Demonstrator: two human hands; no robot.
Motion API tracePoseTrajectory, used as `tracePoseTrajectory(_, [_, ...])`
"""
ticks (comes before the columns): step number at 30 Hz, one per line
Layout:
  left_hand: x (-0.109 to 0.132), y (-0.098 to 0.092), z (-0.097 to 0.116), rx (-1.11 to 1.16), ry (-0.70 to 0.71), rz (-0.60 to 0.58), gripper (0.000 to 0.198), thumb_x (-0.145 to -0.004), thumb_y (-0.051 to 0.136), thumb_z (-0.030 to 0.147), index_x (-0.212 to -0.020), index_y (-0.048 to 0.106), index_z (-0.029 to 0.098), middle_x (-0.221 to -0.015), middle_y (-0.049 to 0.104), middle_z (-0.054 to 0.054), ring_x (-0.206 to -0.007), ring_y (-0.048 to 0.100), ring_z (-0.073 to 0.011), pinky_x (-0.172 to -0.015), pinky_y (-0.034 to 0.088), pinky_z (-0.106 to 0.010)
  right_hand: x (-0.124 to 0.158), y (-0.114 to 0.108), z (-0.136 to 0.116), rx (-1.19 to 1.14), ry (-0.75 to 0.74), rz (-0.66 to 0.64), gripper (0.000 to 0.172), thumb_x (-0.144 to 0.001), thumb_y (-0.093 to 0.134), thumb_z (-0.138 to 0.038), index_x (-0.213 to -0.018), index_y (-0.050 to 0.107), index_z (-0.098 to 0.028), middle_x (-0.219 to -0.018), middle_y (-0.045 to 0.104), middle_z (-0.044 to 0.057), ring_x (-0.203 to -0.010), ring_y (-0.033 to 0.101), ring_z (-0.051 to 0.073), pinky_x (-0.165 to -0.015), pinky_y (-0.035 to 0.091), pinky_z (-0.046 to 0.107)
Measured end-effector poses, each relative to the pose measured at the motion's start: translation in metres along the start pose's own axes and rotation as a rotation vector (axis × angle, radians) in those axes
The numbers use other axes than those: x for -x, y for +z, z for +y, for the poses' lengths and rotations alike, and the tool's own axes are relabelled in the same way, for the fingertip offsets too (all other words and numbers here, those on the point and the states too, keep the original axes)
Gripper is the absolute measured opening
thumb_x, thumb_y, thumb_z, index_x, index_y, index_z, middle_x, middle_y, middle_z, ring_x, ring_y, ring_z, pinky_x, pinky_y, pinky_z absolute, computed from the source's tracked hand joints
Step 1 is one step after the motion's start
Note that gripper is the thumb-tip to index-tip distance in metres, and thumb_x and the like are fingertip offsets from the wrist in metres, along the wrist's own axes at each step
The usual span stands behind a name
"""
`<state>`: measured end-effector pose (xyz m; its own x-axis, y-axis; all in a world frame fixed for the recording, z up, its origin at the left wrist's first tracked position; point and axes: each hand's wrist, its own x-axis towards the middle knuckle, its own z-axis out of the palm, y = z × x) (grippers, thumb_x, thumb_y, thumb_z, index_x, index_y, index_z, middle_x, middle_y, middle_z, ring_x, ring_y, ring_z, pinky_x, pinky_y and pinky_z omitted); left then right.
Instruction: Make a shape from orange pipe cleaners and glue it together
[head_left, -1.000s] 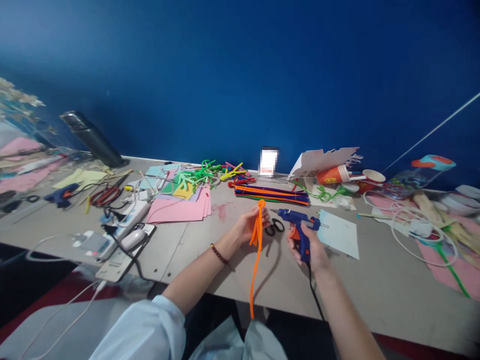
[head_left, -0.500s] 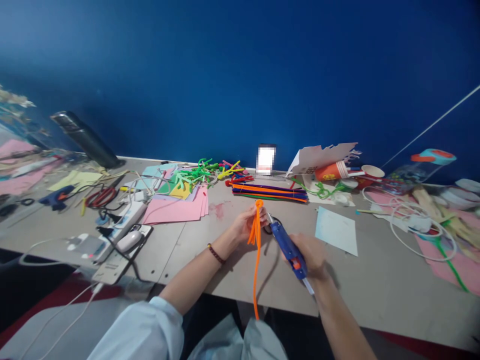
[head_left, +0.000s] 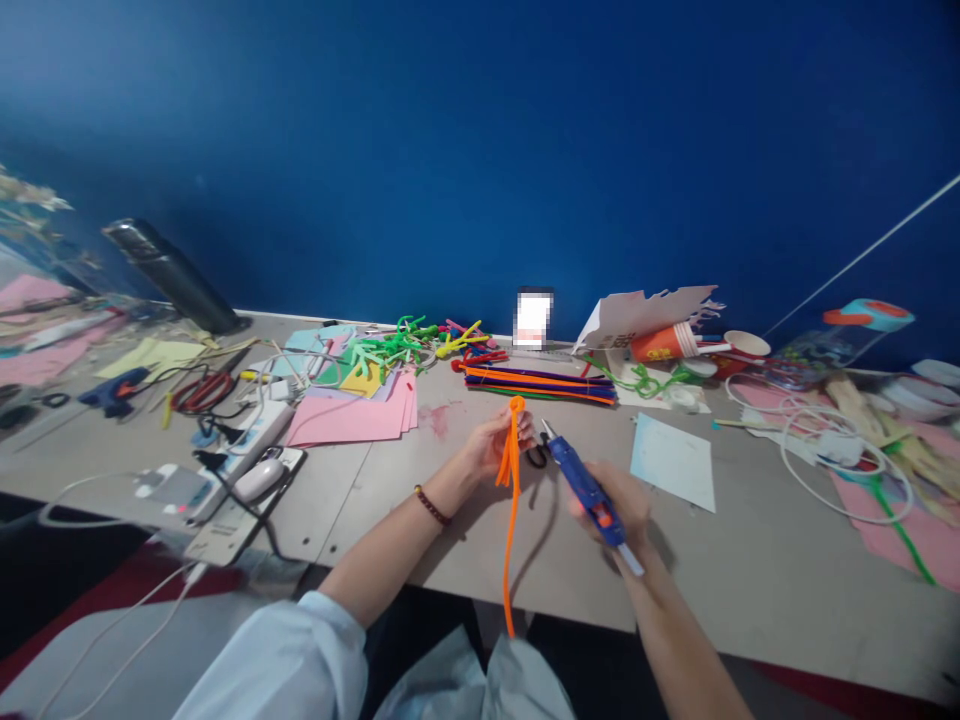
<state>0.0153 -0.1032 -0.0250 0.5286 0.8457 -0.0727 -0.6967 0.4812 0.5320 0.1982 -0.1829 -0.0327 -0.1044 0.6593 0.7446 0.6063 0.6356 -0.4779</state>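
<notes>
My left hand point(head_left: 495, 446) pinches a bunch of orange pipe cleaners point(head_left: 514, 450), which has a small coiled knob at its top. One long strand hangs from it, past the table's front edge. My right hand point(head_left: 619, 503) is wrapped round a blue glue gun point(head_left: 585, 485) with an orange trigger. Its metal nozzle points up and left, a short way right of the orange bunch and apart from it. A clear glue stick pokes out of the gun's rear. Behind both hands lies a bundle of purple, orange and green pipe cleaners point(head_left: 540, 385).
Pink paper sheets point(head_left: 349, 420), a power strip point(head_left: 251, 440) and a phone with a mouse point(head_left: 259, 482) lie left. A second glue gun point(head_left: 114, 393) and a dark bottle point(head_left: 174, 275) are farther left. Right are a light blue sheet point(head_left: 673, 462), paper cups point(head_left: 664, 343) and a white cable point(head_left: 907, 480).
The glue gun in my right hand has moved slightly right and down, its nozzle drawing away from the orange bunch. My left hand stays nearly still.
</notes>
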Motion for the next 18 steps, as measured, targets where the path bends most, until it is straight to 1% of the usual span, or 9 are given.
tracePoseTrajectory(2, [0.0,0.001,-0.001,0.003,0.009,-0.049,0.017,-0.072,0.066,0.018,-0.065,0.051,0.014,-0.065,0.04,0.001,-0.057,0.043,-0.009,-0.059,0.042,-0.024,-0.003,0.0,-0.006,0.025,0.008,0.064,0.004,-0.079,0.056,-0.024,-0.08,0.059,-0.024,-0.062,0.063,0.001,-0.051,0.058,0.016,-0.048,0.045,0.026])
tracePoseTrajectory(4, [0.0,0.003,-0.001,0.002,0.014,-0.06,0.017,-0.073,0.065,0.017,-0.064,0.051,0.014,-0.063,0.039,0.002,-0.056,0.042,-0.0088,-0.059,0.043,-0.024,-0.005,0.001,-0.009,0.0,0.026,0.059,0.006,-0.081,0.052,-0.023,-0.078,0.058,-0.024,-0.06,0.062,0.0,-0.05,0.058,0.015,-0.047,0.045,0.025])
tracePoseTrajectory(6, [0.001,0.005,-0.002,0.0,0.005,-0.029,0.018,-0.074,0.064,0.016,-0.063,0.05,0.014,-0.062,0.039,0.002,-0.055,0.042,-0.0084,-0.059,0.043,-0.023,-0.006,0.003,-0.011,-0.021,0.038,0.045,0.008,-0.081,0.051,-0.023,-0.077,0.057,-0.024,-0.059,0.061,-0.001,-0.049,0.058,0.015,-0.047,0.046,0.026])
tracePoseTrajectory(8, [0.002,0.006,-0.002,-0.002,-0.017,0.019,0.018,-0.074,0.064,0.015,-0.063,0.051,0.014,-0.061,0.04,0.002,-0.054,0.043,-0.0081,-0.059,0.044,-0.023,-0.005,0.006,-0.01,-0.011,0.008,0.045,0.007,-0.08,0.052,-0.022,-0.077,0.058,-0.025,-0.061,0.063,-0.001,-0.05,0.059,0.015,-0.049,0.047,0.026])
tracePoseTrajectory(10, [0.003,0.006,-0.003,-0.003,-0.036,0.067,0.015,-0.073,0.065,0.014,-0.065,0.053,0.013,-0.061,0.043,0.002,-0.053,0.044,-0.0083,-0.059,0.045,-0.023,-0.003,0.009,-0.009,0.018,-0.029,0.035,0.006,-0.079,0.054,-0.022,-0.081,0.059,-0.025,-0.065,0.064,0.0,-0.053,0.06,0.015,-0.051,0.047,0.026])
tracePoseTrajectory(12, [0.003,0.005,-0.004,-0.004,-0.033,0.107,0.012,-0.072,0.066,0.015,-0.068,0.055,0.013,-0.062,0.046,0.001,-0.054,0.046,-0.0089,-0.059,0.045,-0.024,0.0,0.012,-0.008,0.045,-0.041,0.013,0.01,-0.079,0.056,-0.023,-0.087,0.059,-0.025,-0.069,0.065,0.0,-0.056,0.061,0.016,-0.053,0.048,0.026])
tracePoseTrajectory(15, [0.003,0.005,-0.004,-0.03,-0.021,0.109,0.009,-0.073,0.066,0.017,-0.07,0.058,0.013,-0.061,0.048,0.001,-0.053,0.047,-0.0095,-0.058,0.045,-0.024,0.003,0.015,-0.006,0.061,-0.03,-0.012,0.016,-0.078,0.057,-0.023,-0.094,0.059,-0.026,-0.071,0.066,0.001,-0.058,0.062,0.017,-0.054,0.049,0.027])
tracePoseTrajectory(18, [0.004,0.008,-0.005,-0.069,0.0,0.088,0.014,-0.074,0.066,0.02,-0.066,0.058,0.013,-0.057,0.046,0.001,-0.052,0.046,-0.0094,-0.057,0.044,-0.024,0.003,0.016,-0.006,0.073,-0.035,0.002,0.017,-0.078,0.058,-0.021,-0.095,0.058,-0.026,-0.071,0.065,0.003,-0.058,0.062,0.018,-0.054,0.049,0.028])
